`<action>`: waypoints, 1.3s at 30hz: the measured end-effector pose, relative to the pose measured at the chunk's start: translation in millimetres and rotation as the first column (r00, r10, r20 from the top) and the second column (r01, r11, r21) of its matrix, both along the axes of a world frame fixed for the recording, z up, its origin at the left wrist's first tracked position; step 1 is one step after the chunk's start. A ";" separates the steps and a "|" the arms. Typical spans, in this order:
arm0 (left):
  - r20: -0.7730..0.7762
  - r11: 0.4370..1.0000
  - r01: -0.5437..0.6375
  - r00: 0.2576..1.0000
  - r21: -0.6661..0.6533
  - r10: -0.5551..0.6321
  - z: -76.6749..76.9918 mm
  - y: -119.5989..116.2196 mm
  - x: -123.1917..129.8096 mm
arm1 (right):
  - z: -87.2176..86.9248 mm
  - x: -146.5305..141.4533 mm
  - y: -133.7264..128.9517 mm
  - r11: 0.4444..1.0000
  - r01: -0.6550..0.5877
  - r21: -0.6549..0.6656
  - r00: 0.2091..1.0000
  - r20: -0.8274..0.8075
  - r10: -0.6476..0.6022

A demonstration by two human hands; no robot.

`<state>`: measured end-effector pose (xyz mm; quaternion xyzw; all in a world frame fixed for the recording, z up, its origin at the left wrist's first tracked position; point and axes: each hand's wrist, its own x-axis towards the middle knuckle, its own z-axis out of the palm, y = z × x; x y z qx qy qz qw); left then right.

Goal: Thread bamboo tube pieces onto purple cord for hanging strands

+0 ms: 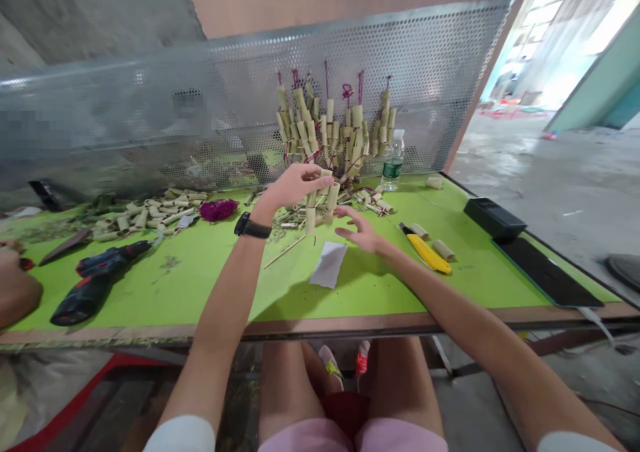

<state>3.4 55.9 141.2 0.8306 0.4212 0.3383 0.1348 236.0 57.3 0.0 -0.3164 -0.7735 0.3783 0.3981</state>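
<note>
Bare arms (pixel 225 305) are stretched out. Short tubes (pixel 332 197) are pinched by the left hand (pixel 300 183) above the green table (pixel 160 302), and the right hand (pixel 364 233) is held open close by. If the pinch is loosened, the tubes could be dropped near the white paper (pixel 329 264).

A round black wristwatch (pixel 243 223) with a broad dark strap (pixel 259 229) is worn on the left wrist. The left hand (pixel 303 183) and right hand (pixel 363 234) are bare. White sleeves (pixel 183 433), pink shorts (pixel 310 437) and pale shoes, one marked with yellow (pixel 331 365), one with orange-red (pixel 363 359), are worn.
</note>
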 end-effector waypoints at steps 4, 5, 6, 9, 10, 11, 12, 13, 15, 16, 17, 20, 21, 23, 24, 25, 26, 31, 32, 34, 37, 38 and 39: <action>0.016 0.995 0.039 0.999 -0.097 -0.038 9.8 19.7 8.2 | 2.7 2.2 3.3 0.995 0.103 0.005 0.994 -0.041 -0.103; 0.039 0.991 0.055 0.998 -0.119 -0.051 8.1 24.6 10.7 | 3.5 2.3 3.9 0.994 0.109 -0.021 0.994 -0.029 -0.110; 0.078 0.986 0.082 0.994 -0.146 -0.071 4.8 29.4 13.3 | 4.1 2.0 4.3 0.993 0.108 -0.049 0.994 -0.015 -0.109; 0.245 0.944 0.219 0.957 -0.249 -0.157 -10.1 43.0 19.6 | 4.2 0.7 4.8 0.991 0.066 -0.114 0.998 -0.010 -0.068; 0.284 0.925 0.257 0.942 -0.278 -0.176 -15.1 46.6 20.6 | 3.7 0.4 4.7 0.991 0.040 -0.130 0.999 -0.017 -0.043; 0.308 0.912 0.281 0.933 -0.300 -0.187 -19.3 49.4 20.8 | 3.0 0.2 4.6 0.989 0.014 -0.149 0.999 -0.027 -0.019; 0.311 0.904 0.290 0.931 -0.315 -0.191 -22.4 51.2 20.2 | 2.2 0.2 4.3 0.985 -0.012 -0.170 0.999 -0.035 0.006; 0.299 0.904 0.283 0.936 -0.320 -0.187 -24.2 52.0 18.8 | 1.4 0.3 3.8 0.981 -0.036 -0.191 0.999 -0.038 0.029; 0.238 0.924 0.234 0.957 -0.303 -0.164 -24.6 50.5 14.2 | -0.4 0.2 2.8 0.970 -0.074 -0.229 0.997 -0.038 0.067; 0.199 0.936 0.204 0.968 -0.288 -0.150 -23.3 48.7 11.3 | -1.5 -0.2 2.3 0.967 -0.081 -0.241 0.997 -0.032 0.076; 0.160 0.946 0.176 0.978 -0.273 -0.136 -21.5 46.5 8.3 | -2.6 -0.9 2.0 0.966 -0.079 -0.247 0.997 -0.020 0.076; 0.048 0.953 0.134 0.991 -0.271 -0.126 -14.1 40.9 -0.3 | -5.9 -4.0 2.3 0.967 -0.031 -0.253 0.999 0.032 0.040; 0.012 0.949 0.131 0.991 -0.285 -0.133 -11.5 39.8 -2.7 | -6.7 -5.0 2.9 0.967 -0.013 -0.254 0.998 0.053 0.028; -0.051 0.941 0.117 0.989 -0.317 -0.140 -7.0 38.8 -6.9 | -7.8 -5.6 4.7 0.969 0.011 -0.246 0.996 0.088 0.010; -0.070 0.936 0.108 0.988 -0.335 -0.139 -5.3 38.6 -8.5 | -8.1 -5.1 5.9 0.972 0.020 -0.235 0.995 0.098 0.003; -0.077 0.929 0.101 0.988 -0.357 -0.137 -4.1 38.5 -9.8 | -8.5 -4.0 7.1 0.975 0.023 -0.221 0.995 0.103 0.000; -0.073 0.917 0.102 0.987 -0.386 -0.140 -3.4 38.4 -10.9 | -8.9 -2.4 8.4 0.978 0.018 -0.210 0.995 0.098 0.002; 0.090 0.811 0.206 0.978 -0.548 -0.188 -10.1 42.7 -12.8 | -13.3 7.5 14.0 0.964 -0.185 -0.192 0.982 -0.060 0.177; 0.121 0.797 0.208 0.978 -0.567 -0.170 -13.5 45.4 -12.3 | -14.2 8.8 15.0 0.957 -0.224 -0.182 0.973 -0.096 0.210; 0.123 0.778 0.154 0.987 -0.609 -0.100 -22.7 52.1 -10.1 | -15.5 10.4 17.6 0.951 -0.256 -0.175 0.963 -0.131 0.236; -0.045 0.728 -0.043 0.999 -0.684 0.017 -40.9 63.4 -3.7 | -17.5 12.3 23.1 0.944 -0.243 -0.221 0.969 -0.106 0.225; -0.123 0.695 -0.103 0.992 -0.711 0.021 -47.6 66.8 -1.3 | -18.4 13.2 25.2 0.943 -0.228 -0.244 0.973 -0.085 0.214; -0.187 0.662 -0.146 0.982 -0.735 0.009 -54.3 69.8 0.8 | -19.4 14.4 27.1 0.941 -0.213 -0.263 0.977 -0.067 0.202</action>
